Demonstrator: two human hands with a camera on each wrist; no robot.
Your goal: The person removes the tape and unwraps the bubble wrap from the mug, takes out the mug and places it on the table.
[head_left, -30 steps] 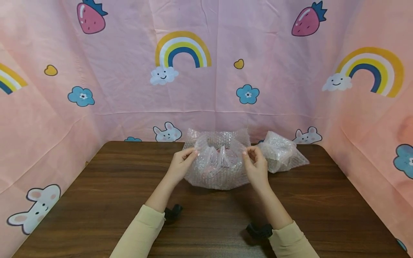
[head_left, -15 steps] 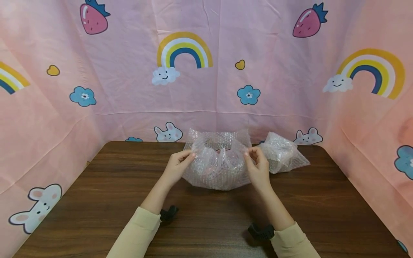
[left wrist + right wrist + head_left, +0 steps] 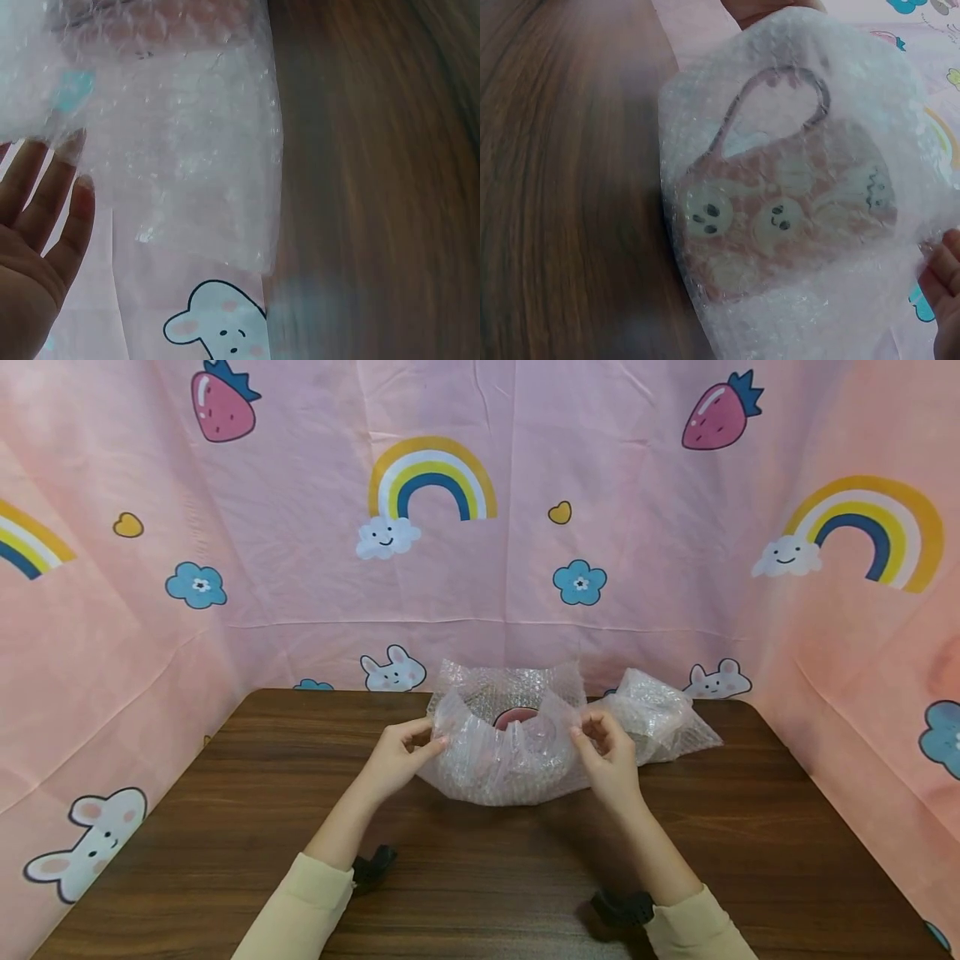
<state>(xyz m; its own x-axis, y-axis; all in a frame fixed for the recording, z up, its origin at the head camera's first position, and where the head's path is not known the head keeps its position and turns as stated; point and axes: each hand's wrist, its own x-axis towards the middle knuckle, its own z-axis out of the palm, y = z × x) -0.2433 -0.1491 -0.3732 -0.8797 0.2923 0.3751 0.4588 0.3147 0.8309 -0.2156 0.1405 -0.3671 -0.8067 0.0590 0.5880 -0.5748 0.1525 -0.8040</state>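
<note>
A sheet of clear bubble wrap (image 3: 502,777) stands gathered around a pink mug (image 3: 516,717) toward the back of the table. Through the wrap, the right wrist view shows the mug (image 3: 780,210) with pale smiling ghost figures and a looped handle. My left hand (image 3: 393,758) pinches the wrap's left edge between thumb and fingers. On the opposite side, my right hand (image 3: 611,758) pinches the right edge. The wrap's front is pulled low, and its back part stands up behind the mug. In the left wrist view, fingertips of the left hand (image 3: 52,217) lie behind the wrap.
A second bundle of bubble wrap (image 3: 660,718) sits just right of the mug, close behind my right hand. The dark wooden table (image 3: 480,877) ends at a pink patterned cloth (image 3: 465,585) hung at the back and sides.
Both hands have moved apart and slightly toward me, drawing the front of the wrap down and wider. More of the mug's pink round top shows. The second bundle has stayed in place.
</note>
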